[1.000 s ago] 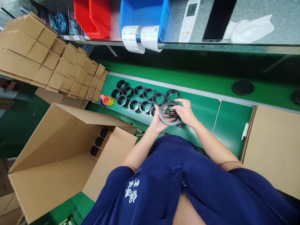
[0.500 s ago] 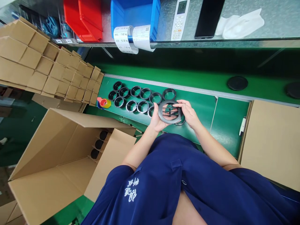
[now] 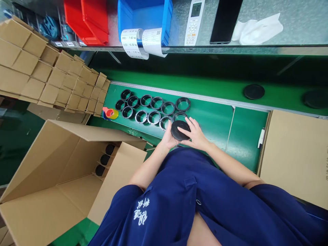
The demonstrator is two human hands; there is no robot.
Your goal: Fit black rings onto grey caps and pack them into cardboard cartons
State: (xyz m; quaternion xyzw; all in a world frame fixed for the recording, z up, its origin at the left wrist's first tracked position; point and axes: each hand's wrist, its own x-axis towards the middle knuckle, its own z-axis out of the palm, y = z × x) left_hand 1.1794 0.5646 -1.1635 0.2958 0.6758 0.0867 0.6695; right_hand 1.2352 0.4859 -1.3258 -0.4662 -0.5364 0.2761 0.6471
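Note:
Between my two hands is a black round part (image 3: 177, 132), its solid, disc-like face turned up to me. My left hand (image 3: 167, 137) grips it at the left edge, with the thumb along its side. My right hand (image 3: 197, 135) holds it from the right, some fingers lying over the face and others at the far rim. The underside of the part is hidden. Just beyond my hands, several black rings (image 3: 182, 110) stand in rows on the green table (image 3: 205, 118).
An open cardboard box (image 3: 69, 201) with black round parts (image 3: 105, 159) inside is at left, beside stacked cardboard (image 3: 61, 73). Right are a cardboard sheet (image 3: 294, 153) and a marker (image 3: 261, 138). A shelf edge (image 3: 217, 50) crosses above, carrying a blue bin (image 3: 145, 17).
The open ring with crossbars seen between my hands is replaced by a solid black face. My right fingers have moved onto that face. The view has shifted slightly.

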